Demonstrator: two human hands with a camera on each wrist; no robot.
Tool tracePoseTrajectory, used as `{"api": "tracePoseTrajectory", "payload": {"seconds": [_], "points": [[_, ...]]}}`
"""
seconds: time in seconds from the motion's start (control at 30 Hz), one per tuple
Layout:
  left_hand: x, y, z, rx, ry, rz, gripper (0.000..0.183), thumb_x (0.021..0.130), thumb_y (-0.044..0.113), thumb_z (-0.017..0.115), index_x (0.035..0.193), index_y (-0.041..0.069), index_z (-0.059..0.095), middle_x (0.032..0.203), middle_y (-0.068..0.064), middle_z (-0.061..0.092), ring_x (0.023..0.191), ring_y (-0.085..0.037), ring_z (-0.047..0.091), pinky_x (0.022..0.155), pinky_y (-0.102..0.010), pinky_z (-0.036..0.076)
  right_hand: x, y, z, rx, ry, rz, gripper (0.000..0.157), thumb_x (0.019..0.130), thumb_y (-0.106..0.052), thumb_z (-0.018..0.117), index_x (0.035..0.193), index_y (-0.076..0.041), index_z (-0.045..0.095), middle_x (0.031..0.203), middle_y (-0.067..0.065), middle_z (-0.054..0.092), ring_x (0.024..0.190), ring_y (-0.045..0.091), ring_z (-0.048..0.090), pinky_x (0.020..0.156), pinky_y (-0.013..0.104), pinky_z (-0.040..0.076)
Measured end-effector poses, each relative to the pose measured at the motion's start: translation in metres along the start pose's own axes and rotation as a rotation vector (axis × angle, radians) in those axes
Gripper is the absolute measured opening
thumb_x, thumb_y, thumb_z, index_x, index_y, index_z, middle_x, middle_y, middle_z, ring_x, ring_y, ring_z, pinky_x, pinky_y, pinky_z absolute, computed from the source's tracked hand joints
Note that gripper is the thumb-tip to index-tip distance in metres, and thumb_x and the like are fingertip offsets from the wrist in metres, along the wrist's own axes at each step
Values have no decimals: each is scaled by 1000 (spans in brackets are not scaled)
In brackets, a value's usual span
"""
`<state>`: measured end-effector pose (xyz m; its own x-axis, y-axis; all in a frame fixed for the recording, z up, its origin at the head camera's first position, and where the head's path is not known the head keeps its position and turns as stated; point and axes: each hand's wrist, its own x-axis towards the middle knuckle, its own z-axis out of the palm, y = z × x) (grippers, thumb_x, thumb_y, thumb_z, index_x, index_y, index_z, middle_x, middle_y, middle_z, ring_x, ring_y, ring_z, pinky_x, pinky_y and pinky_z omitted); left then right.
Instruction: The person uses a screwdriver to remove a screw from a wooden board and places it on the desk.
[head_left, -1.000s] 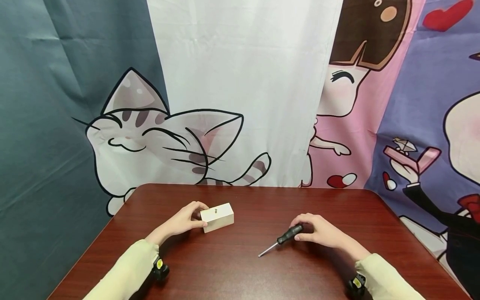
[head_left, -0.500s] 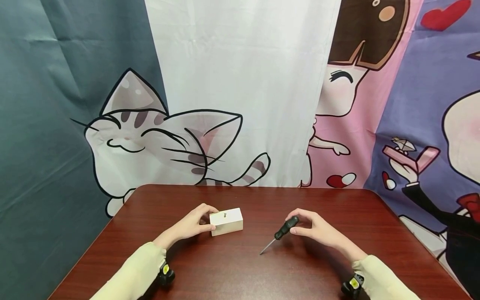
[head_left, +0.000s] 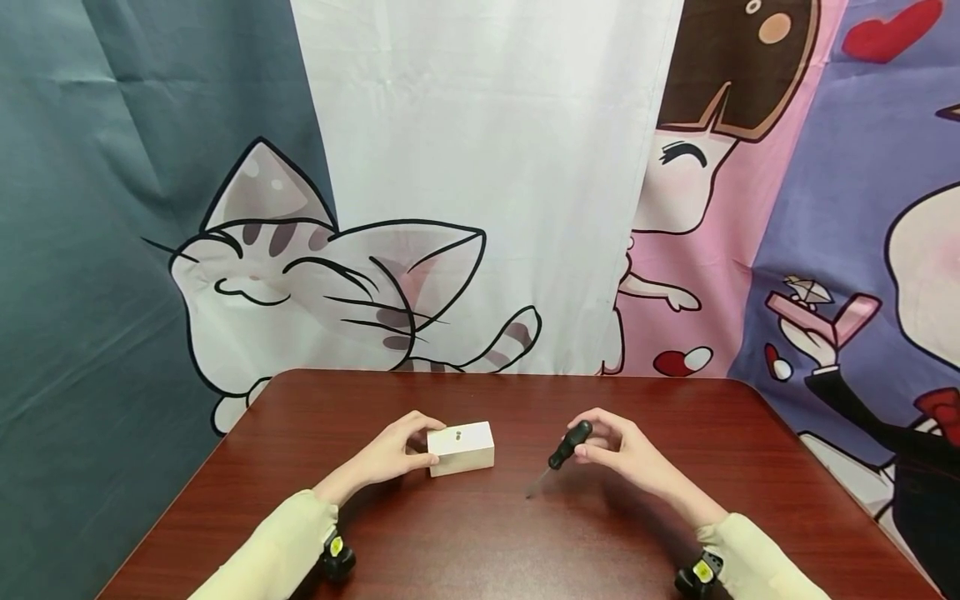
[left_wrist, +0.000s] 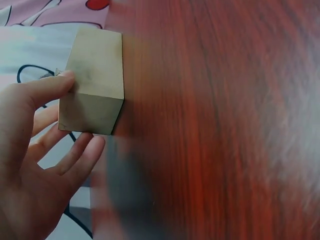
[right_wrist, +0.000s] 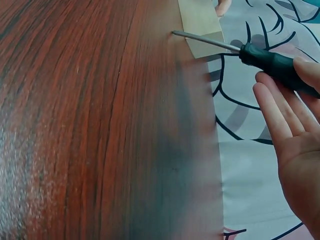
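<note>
A pale rectangular wooden block (head_left: 462,450) with small dark marks, perhaps screws or holes, on its top rests on the table. My left hand (head_left: 397,451) grips its left end between thumb and fingers; the left wrist view shows the thumb on the near face of the block (left_wrist: 95,70). My right hand (head_left: 618,443) holds a screwdriver (head_left: 570,445) by its black handle, tilted with the tip down and left. In the right wrist view the metal shaft of the screwdriver (right_wrist: 207,40) points toward the table, and several fingers lie under the handle.
The dark red-brown wooden table (head_left: 480,542) spans the front. Behind it hangs a curtain (head_left: 495,167) printed with a cartoon cat and figures. A black wrist camera (head_left: 337,557) sits on the left forearm, another wrist camera (head_left: 697,575) on the right.
The left hand has moved the block to the right and slightly nearer. My right hand has shifted a little left and away, and the screwdriver stands steeper.
</note>
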<state>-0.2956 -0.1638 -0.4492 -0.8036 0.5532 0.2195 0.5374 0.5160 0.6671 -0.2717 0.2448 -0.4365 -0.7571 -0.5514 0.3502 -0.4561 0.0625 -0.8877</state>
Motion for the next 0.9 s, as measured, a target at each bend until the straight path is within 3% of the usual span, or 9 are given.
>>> {"api": "tracePoseTrajectory", "payload": {"seconds": [0.23,0.5,0.73,0.9], "points": [[1,9,10,-43,2,24,46,86,11,76,128,5,58,116,-9,58,100,-22,64,76,-20,59,1,-5,2,-48,59,-20,35,94,1,63,127,0,52,101,19,69,86,39,71,77,43,61],[2,16,23,-132,-1,9,43,85,10,77,124,8,59,118,-11,58,111,-27,62,82,-20,58,5,-11,3,-44,128,-31,40,95,1,60,132,5,47,106,15,67,85,26,75,77,45,61],[5,23,30,-155,-6,2,43,85,12,78,124,10,60,119,-11,57,115,-29,60,85,-24,59,15,-23,7,-23,172,-90,39,95,1,60,133,-1,50,113,6,70,95,22,74,77,50,59],[6,23,36,-208,-19,3,44,87,12,76,127,10,59,121,-12,57,117,-29,58,88,-26,59,22,-29,10,12,206,-122,48,95,4,59,140,0,42,113,1,72,94,19,74,76,49,60]]}}
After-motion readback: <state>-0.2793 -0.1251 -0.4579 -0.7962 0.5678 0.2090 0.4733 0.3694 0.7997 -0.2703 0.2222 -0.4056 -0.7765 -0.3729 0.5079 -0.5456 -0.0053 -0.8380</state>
